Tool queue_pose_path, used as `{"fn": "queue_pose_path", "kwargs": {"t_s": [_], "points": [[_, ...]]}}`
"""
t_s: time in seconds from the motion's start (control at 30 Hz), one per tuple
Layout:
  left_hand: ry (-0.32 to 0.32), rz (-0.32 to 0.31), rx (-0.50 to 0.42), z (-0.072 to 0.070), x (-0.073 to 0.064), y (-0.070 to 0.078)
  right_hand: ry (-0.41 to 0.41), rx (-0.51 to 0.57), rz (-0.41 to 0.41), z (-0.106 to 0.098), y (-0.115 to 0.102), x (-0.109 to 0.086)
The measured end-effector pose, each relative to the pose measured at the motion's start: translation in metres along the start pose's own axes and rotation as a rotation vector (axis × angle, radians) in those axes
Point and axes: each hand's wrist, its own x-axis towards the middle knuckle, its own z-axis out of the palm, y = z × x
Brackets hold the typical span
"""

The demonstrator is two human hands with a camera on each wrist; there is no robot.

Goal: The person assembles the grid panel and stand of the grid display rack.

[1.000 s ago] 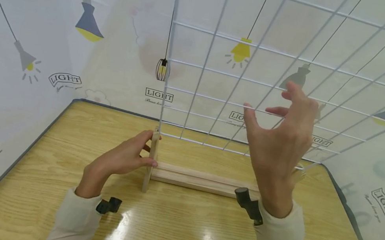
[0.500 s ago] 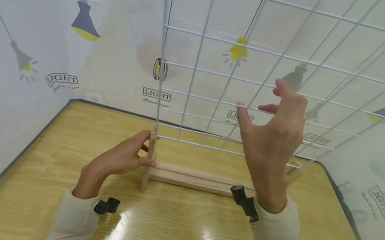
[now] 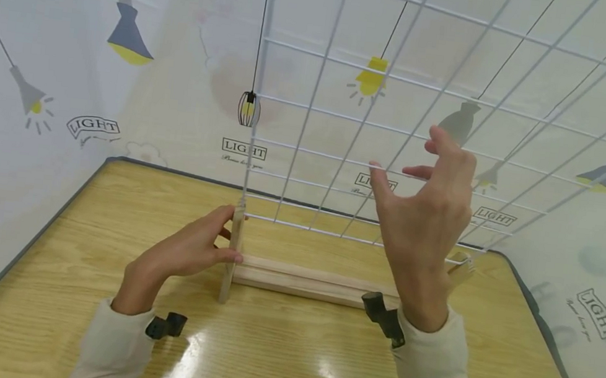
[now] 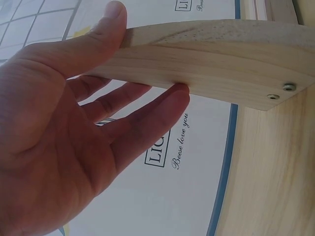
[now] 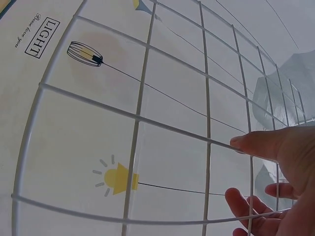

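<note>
A wooden stand has an upright end piece (image 3: 232,256) on the left, joined to a long crossbar (image 3: 315,281). My left hand (image 3: 184,244) pinches that end piece, thumb on the near side and fingers beyond it; the left wrist view shows two metal bolts (image 4: 289,87) in the wood. A white wire grid panel (image 5: 133,162) rises from the stand, its lower left corner by the top of the end piece. Wires run between the thumb and fingers of my right hand (image 3: 427,228), which grips the grid. The far right end piece (image 3: 460,272) is partly hidden by my right wrist.
The stand is on a wood-grain table (image 3: 285,349) with a dark edge (image 3: 181,171). Pale walls printed with hanging lamps (image 3: 132,35) and LIGHT labels enclose the back and sides. The grid reaches past the top of the head view. Each sleeve has a small black camera (image 3: 166,326).
My right hand and the grid have shifted slightly left. The whole head view has drifted a little too. My left hand keeps its place on the end piece.
</note>
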Motion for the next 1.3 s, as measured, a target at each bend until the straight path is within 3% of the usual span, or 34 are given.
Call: {"fn": "queue_pose_path", "kwargs": {"t_s": [1.3], "points": [[0.01,0.011,-0.005,0.001,0.001,-0.002,-0.068,-0.038,-0.004,0.018,0.021,-0.023]]}}
